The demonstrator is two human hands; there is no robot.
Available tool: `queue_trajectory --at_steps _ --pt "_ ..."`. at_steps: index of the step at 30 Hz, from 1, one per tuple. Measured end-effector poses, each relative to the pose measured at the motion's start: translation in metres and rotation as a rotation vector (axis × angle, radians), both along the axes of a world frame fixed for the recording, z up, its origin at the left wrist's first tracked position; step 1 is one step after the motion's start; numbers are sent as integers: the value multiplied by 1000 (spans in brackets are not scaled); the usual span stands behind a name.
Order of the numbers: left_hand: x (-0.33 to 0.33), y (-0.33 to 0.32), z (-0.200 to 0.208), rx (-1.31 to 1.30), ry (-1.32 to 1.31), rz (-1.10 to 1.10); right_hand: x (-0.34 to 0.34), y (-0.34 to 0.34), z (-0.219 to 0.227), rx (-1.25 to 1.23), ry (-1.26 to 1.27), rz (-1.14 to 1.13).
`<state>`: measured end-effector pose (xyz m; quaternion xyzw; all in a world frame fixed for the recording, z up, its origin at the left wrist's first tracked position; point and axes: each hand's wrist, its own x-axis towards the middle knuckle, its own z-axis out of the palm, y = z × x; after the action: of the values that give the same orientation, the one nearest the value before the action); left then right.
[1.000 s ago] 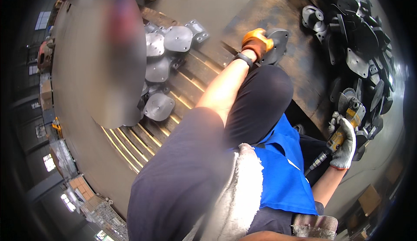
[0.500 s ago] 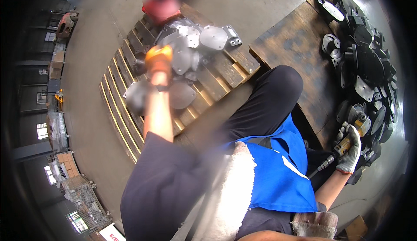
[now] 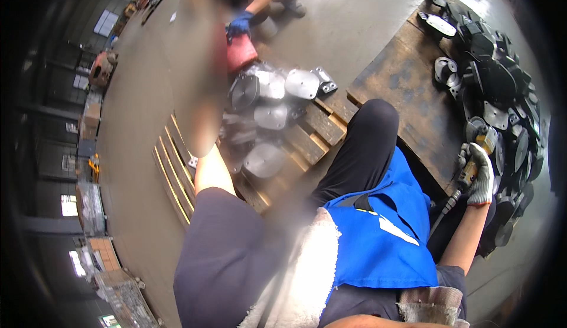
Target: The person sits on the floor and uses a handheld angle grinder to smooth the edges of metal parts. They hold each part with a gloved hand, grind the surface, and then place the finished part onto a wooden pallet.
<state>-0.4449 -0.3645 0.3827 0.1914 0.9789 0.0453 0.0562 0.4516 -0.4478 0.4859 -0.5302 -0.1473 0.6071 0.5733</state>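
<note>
My right hand, in a pale knitted glove, is wrapped round a yellow hand-held grinder with a hose or cord leading off its rear. The tool rests against a heap of dark metal plates at the right. My left arm reaches forward over the slatted pallet. A grey-brown smear covers my left hand, so its fingers and anything in them are hidden. Beside it lie grey metal plates, among them a round-cornered plate, a middle plate and a pale plate.
Across the pallet a co-worker's blue-gloved hand is at a red object. A wooden board lies under the heap at right. My bent knee rises between pallet and board. Cartons stand far left.
The view has shifted. My left hand, earlier seen in an orange glove over the plates, has moved left and into the smear. The co-worker's gloved hand shows more plainly. My right hand keeps the grinder.
</note>
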Motion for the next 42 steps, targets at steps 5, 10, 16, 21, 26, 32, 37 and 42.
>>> queue_trajectory --at_steps 5,10,16,21,26,32,37,42 --pt "-89 -6 -19 -126 46 -4 -8 12 -18 28 -24 103" --pt "123 67 -11 147 -331 -490 6 1 2 36 -59 -7" --pt "346 87 120 382 -402 -958 -10 2 10 -33 -39 65" --pt "545 94 204 551 -706 -1428 -8 1 15 -2 -9 69" --pt "656 98 157 516 -805 -1583 -21 1 20 -30 -42 41" --pt "694 137 117 270 -1127 -1364 -1 -8 18 -146 -187 79" --pt "709 157 100 91 -719 -1427 -7 -8 23 -244 -221 44" --pt "709 151 111 81 -849 -1386 -5 -10 22 -215 -215 -5"
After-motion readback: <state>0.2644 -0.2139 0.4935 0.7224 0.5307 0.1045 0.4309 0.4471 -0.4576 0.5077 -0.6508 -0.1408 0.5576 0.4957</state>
